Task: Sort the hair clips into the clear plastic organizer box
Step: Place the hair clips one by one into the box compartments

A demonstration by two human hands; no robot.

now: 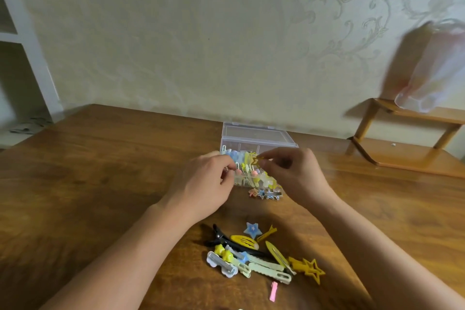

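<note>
Though lidless, organizer box (261, 137) clip-filled

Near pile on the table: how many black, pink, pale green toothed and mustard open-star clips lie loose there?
Black clip: 1
Pink clip: 1
Pale green toothed clips: 2
Mustard open-star clip: 1
Total: 5

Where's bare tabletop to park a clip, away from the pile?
Free: the wooden table left of the left hand, and right of the right hand up to the small wooden shelf. Crowded: the clear plastic organizer box and the loose hair clips between the forearms.
</note>
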